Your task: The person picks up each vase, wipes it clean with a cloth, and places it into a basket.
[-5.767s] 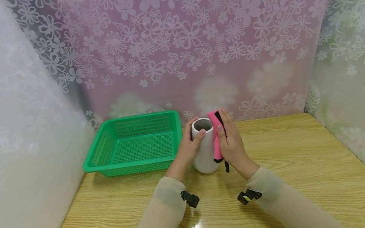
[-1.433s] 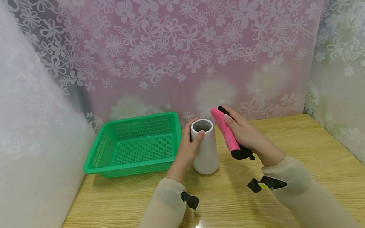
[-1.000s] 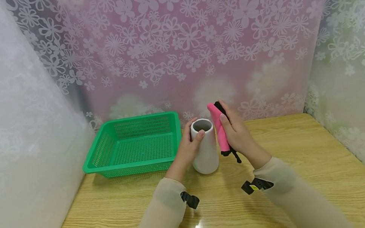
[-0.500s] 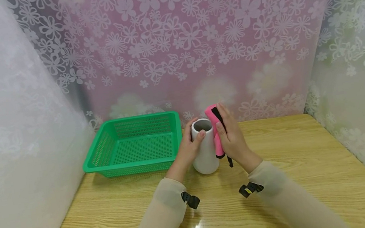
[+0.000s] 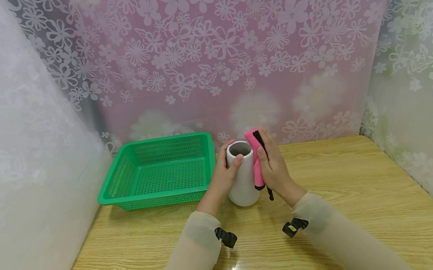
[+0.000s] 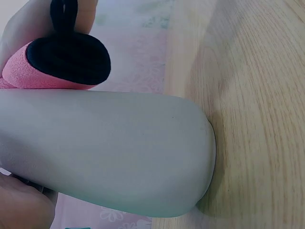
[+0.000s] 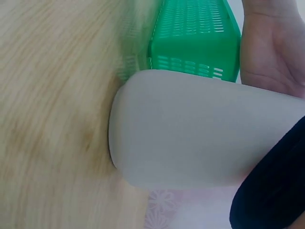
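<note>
A white vase (image 5: 244, 181) with a round open mouth stands upright on the wooden table. My left hand (image 5: 223, 172) grips its upper left side, thumb at the front of the rim and fingers round the back. On the other side, my right hand (image 5: 274, 164) holds a folded pink cloth (image 5: 256, 157) with black edging flat against the vase wall, fingers pointing up and away. A black loop hangs from the cloth's lower end. In the left wrist view, the cloth's rolled black end (image 6: 69, 59) lies along the vase (image 6: 109, 148); the right wrist view shows the vase's base (image 7: 138, 129) on the table.
A green plastic basket (image 5: 159, 195) with slotted walls stands left of the vase, close to the left hand. Patterned curtains (image 5: 212, 63) hang behind the table (image 5: 349, 190) and along both sides.
The right hand has brought the cloth leftward from beside the vase onto its wall, then slid slightly down over the last half second. The left hand and vase stay in place.
</note>
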### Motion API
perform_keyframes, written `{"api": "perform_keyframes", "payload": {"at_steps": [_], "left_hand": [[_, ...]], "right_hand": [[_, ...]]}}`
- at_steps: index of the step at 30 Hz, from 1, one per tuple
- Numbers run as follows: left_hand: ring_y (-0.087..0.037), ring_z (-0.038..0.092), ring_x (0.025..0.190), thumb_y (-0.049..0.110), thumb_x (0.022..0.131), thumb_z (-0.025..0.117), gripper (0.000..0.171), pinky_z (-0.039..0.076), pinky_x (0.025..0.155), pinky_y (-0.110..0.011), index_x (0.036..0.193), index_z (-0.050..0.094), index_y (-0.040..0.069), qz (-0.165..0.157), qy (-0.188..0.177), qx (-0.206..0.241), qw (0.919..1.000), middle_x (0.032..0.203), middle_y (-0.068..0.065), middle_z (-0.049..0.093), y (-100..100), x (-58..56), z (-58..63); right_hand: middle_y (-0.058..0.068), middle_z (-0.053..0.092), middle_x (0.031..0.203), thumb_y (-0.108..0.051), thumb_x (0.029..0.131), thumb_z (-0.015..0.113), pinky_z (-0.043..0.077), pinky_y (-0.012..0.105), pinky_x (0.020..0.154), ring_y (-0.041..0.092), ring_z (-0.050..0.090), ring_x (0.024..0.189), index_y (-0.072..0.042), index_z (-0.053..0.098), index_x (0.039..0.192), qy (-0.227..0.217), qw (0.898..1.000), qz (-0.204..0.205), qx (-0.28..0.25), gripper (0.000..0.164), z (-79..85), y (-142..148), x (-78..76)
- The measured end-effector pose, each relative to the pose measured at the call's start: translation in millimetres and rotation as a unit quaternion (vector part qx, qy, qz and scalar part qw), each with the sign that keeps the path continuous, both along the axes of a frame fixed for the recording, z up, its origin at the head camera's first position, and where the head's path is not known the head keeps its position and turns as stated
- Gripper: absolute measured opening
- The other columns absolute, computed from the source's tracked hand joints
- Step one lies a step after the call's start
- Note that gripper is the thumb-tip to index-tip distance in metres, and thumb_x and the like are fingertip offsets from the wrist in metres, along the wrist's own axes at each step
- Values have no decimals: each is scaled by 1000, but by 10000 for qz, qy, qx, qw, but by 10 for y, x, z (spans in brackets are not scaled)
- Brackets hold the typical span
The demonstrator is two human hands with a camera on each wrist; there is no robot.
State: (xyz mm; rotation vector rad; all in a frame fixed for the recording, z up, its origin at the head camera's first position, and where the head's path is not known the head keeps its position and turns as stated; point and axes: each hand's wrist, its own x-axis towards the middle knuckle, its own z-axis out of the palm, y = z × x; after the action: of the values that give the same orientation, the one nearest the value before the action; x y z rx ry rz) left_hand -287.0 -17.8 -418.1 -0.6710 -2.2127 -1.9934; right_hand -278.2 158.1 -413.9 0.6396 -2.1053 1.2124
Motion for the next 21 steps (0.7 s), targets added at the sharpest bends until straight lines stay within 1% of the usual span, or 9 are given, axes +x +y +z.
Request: {"api": "perform_keyframes", "payload": {"at_steps": [1,5,7,8,11,14,17,19,21], "left_hand": [[-28,53,123,68,91,57,80,46,101,-52,154,34,25,-34,-6,4,10000,142,-11,49,-8,29,41],[-28,53,123,68,90,57,81,47,101,-51,153,35,23,-18,23,60,10000,142,-11,50,-3,18,30],[-27,53,123,71,88,57,84,46,101,-51,153,35,23,-12,-10,95,10000,142,-10,50,2,19,32],[-26,53,123,76,84,56,88,47,101,-51,153,36,25,32,25,100,9999,141,-9,50,10,-11,-12],[-27,53,123,75,85,56,88,46,101,-53,154,35,24,12,65,58,10000,141,-10,50,5,-4,-9],[-31,52,124,68,91,56,84,46,101,-55,155,32,20,-49,110,30,9999,144,-13,48,-3,1,-13],[-33,51,126,62,94,58,80,44,102,-57,156,31,18,-107,90,67,9999,145,-14,46,-5,4,-12],[-32,50,126,62,94,58,80,44,103,-56,156,31,19,-106,81,80,9999,145,-14,46,-2,2,-8],[-30,51,125,67,91,57,82,44,103,-55,155,32,21,-58,97,67,9999,144,-13,48,3,3,-1]], "right_hand": [[15,26,162,-10,108,38,31,62,112,34,33,142,-14,21,161,-74,10000,35,-54,55,-13,-1,-5],[14,28,160,-12,109,36,34,60,110,34,36,140,-20,18,162,-321,9992,97,-213,56,-62,-10,-18],[16,28,160,-12,110,35,34,60,110,34,37,139,-19,18,162,-445,9985,145,-296,55,-83,-11,-22],[16,27,160,-14,110,34,34,61,110,34,37,139,-19,18,162,-534,9979,153,-323,55,-93,-11,-22],[15,26,161,-18,111,34,32,60,112,34,35,141,-17,19,161,-865,9953,179,-404,53,-130,-6,-19],[13,25,161,-24,111,32,29,59,115,33,31,143,-16,19,161,-1216,9917,127,-388,53,-175,1,-14],[13,26,161,-28,111,31,27,59,116,33,29,145,-15,19,161,-1399,9895,79,-366,53,-219,5,-17],[14,26,161,-30,111,30,27,59,116,34,29,145,-16,20,161,-1472,9884,79,-366,53,-246,7,-21],[15,26,161,-32,111,29,27,60,116,35,30,145,-16,20,161,-1548,9872,84,-377,53,-270,9,-25]]}}
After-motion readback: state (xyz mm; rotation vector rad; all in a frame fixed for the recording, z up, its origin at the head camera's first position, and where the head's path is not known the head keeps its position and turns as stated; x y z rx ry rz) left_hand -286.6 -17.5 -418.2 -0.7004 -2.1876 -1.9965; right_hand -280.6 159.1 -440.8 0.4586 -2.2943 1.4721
